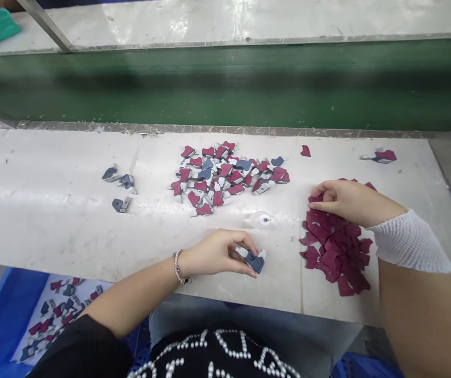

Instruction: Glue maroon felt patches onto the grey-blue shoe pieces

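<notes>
My left hand [225,253] is closed around a small dark blue-grey and white plastic part [255,261], just above the front of the white worktop. My right hand [341,200] reaches over a heap of flat, dark red pieces [333,247], its thumb and forefinger pinching one dark red piece [314,199] at the heap's far edge. Between and beyond my hands lies a cluster of small parts [225,170], most with red faces and some with blue-grey ones, on white bodies.
Three blue-grey parts [121,205] lie at left on the worktop [52,220]. A single red piece [305,151] and a red-topped part [385,156] sit at the far right. A blue bin [0,320] with mixed parts stands below left. Beyond runs a green belt [225,89].
</notes>
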The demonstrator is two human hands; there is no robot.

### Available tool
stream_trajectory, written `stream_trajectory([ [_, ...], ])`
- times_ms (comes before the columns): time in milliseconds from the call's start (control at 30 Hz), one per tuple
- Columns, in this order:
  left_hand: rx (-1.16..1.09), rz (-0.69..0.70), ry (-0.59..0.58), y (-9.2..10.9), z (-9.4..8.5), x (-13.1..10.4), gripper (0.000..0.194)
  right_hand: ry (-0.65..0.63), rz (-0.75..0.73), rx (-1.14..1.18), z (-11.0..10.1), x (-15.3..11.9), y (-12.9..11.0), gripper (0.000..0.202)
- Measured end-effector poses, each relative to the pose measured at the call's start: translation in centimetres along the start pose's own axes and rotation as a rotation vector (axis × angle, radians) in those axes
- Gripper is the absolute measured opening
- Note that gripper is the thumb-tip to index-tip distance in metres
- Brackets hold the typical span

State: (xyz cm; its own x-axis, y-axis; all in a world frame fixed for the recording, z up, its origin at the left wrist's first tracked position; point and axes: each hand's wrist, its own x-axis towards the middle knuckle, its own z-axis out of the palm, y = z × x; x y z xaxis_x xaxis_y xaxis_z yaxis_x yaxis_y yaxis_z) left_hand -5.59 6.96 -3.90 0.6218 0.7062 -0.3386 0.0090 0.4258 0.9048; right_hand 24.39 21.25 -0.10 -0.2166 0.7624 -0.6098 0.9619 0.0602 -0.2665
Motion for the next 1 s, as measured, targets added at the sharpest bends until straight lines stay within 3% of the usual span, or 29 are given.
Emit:
stream_trajectory([
  [133,-0.043,-0.005,0.059,0.7,0.6,-0.6,0.036,-0.136,-0.033,-0.063,-0.4,0.0,-0.4,0.019],
  [367,-0.059,-0.007,0.250,0.8,2.5,-2.2,0.033,-0.080,-0.079,-0.127,0.0,0.0,-0.5,0.024],
  [467,-0.041,-0.019,0.308,-0.1,3.3,-2.6,0.032,0.042,-0.068,-0.093,-0.1,-0.7,0.8,0.011],
  [567,-0.053,0.010,0.382,-1.0,4.0,-2.6,0.032,0.240,-0.054,-0.052,0.4,-3.7,1.8,0.024],
  [633,-0.064,0.045,0.438,-1.4,4.6,-2.4,0.031,0.335,-0.163,0.030,1.4,-6.6,1.0,0.028],
  [667,-0.069,0.059,0.465,-1.5,4.8,-2.2,0.030,0.331,-0.260,0.121,2.2,-8.1,0.2,0.029],
  [733,-0.087,0.092,0.509,-1.8,5.2,-1.8,0.029,0.186,-0.439,0.384,3.9,-10.5,-2.2,0.023],
  [833,-0.116,0.162,0.559,-2.1,5.7,-1.4,0.026,0.026,-0.537,0.582,6.8,-11.8,-5.9,0.017],
  [1000,-0.013,0.251,0.631,-2.6,6.1,-1.2,0.027,-0.031,-0.303,0.828,10.1,-10.3,-8.0,0.021],
])
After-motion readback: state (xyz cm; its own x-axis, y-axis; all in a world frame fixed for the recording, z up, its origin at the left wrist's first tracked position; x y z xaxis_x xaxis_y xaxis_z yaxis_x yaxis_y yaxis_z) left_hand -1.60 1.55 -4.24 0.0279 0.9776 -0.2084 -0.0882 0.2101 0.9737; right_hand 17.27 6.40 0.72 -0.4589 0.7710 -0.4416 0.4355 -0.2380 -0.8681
